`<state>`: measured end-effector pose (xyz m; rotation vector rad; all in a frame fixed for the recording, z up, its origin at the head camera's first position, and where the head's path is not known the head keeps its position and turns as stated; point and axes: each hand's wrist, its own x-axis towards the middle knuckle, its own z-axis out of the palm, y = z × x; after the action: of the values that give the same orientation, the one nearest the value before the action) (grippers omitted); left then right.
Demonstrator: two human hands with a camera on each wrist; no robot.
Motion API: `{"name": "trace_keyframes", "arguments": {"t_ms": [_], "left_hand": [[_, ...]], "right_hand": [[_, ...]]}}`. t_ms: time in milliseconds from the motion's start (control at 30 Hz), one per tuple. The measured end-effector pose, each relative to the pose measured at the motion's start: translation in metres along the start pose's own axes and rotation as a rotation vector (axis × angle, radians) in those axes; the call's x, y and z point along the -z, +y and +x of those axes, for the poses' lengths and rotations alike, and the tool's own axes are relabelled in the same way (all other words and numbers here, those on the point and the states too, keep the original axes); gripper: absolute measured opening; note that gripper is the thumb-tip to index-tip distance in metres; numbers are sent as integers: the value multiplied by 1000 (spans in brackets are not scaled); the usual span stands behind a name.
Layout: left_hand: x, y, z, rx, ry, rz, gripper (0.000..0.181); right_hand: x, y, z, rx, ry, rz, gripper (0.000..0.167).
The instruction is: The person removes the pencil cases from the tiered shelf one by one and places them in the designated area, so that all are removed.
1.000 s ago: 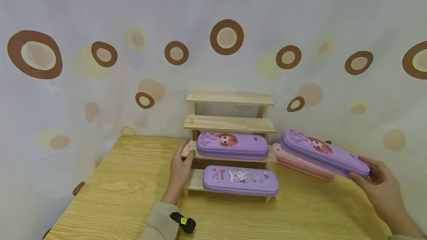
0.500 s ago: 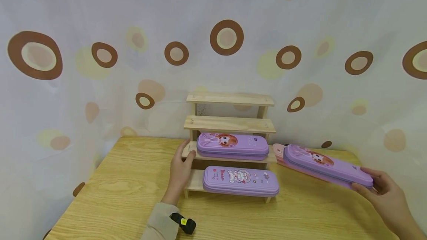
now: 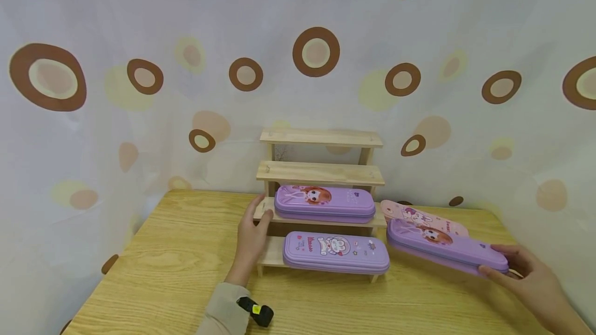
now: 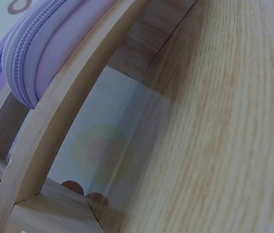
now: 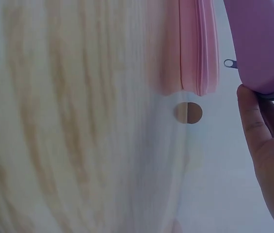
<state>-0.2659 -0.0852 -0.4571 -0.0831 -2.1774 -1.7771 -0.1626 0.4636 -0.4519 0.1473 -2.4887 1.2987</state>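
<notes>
My right hand (image 3: 531, 278) pinches the right end of a purple pencil case (image 3: 447, 247) printed with a red-haired girl. In the right wrist view that purple case (image 5: 263, 43) is off the table, its zipper pull hanging free. Behind it lies a pink pencil case (image 3: 433, 219) with a rabbit print, partly covered in the head view. My left hand (image 3: 253, 234) rests on the left end of a stepped wooden rack (image 3: 321, 172). A second girl-print purple pencil case (image 3: 342, 203) lies on the rack's third step down, and a lilac rabbit-print pencil case (image 3: 335, 251) on the lowest step.
The rack stands on a wood-grain table (image 3: 195, 252) near the back edge. Close behind hangs a white curtain (image 3: 279, 97) with brown and yellow circles. A black strap (image 3: 256, 311) is on the left sleeve.
My right hand has lowered the purple pencil case and brought it forward and slightly left, uncovering more of the pink case. The left hand stays at the rack.
</notes>
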Motion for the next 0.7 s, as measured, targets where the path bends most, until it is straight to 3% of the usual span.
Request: {"name": "trace_keyframes", "arguments": {"t_ms": [333, 700], "left_hand": [[1, 1, 1, 5, -2, 3, 47], [1, 1, 0, 4, -5, 9, 48]], "right_hand": [[-5, -6, 1, -50, -75, -214, 53], [-8, 2, 6, -72, -181, -292, 56]]}}
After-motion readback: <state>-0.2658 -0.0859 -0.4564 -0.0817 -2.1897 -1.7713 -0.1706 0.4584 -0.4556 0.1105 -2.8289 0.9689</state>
